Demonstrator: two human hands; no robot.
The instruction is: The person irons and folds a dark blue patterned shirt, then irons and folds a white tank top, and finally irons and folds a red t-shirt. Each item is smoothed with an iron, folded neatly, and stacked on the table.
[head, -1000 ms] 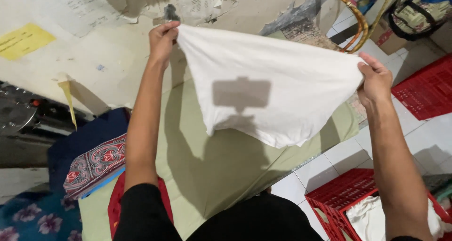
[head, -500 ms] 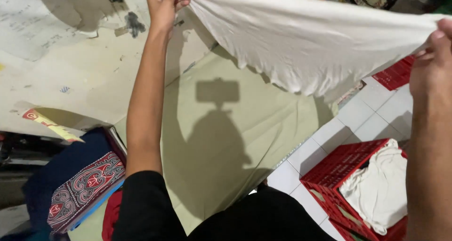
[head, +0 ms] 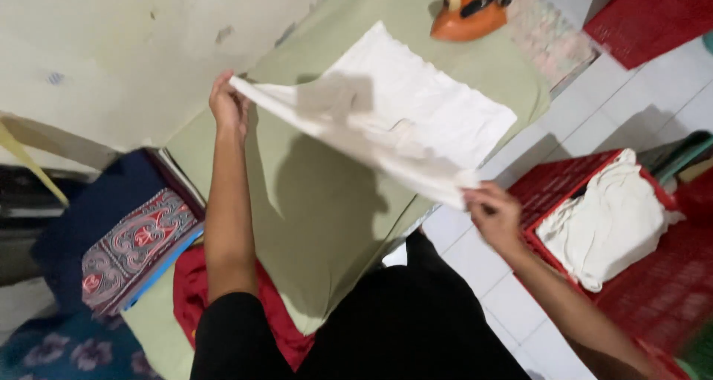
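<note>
White cloth [head: 416, 120] pinched at near corners by left hand [head: 229, 107] and right hand [head: 494, 215]; far edge rests on green ironing pad [head: 327, 224]. Keep edge taut, lower flat, steer clear of orange iron [head: 471, 12].

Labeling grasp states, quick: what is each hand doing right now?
Left hand: closed, pinching one corner of the white cloth.
Right hand: closed, gripping the cloth's near corner.

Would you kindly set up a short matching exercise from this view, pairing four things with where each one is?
Things:
1. white cloth
2. orange iron
3. white laundry
4. patterned fabric

Places:
A. in the red crate
B. at the far end of the green board cover
C. on the dark blue cloth
D. between the left hand and right hand

Pairs: 1-D, 2-B, 3-A, 4-C
</note>
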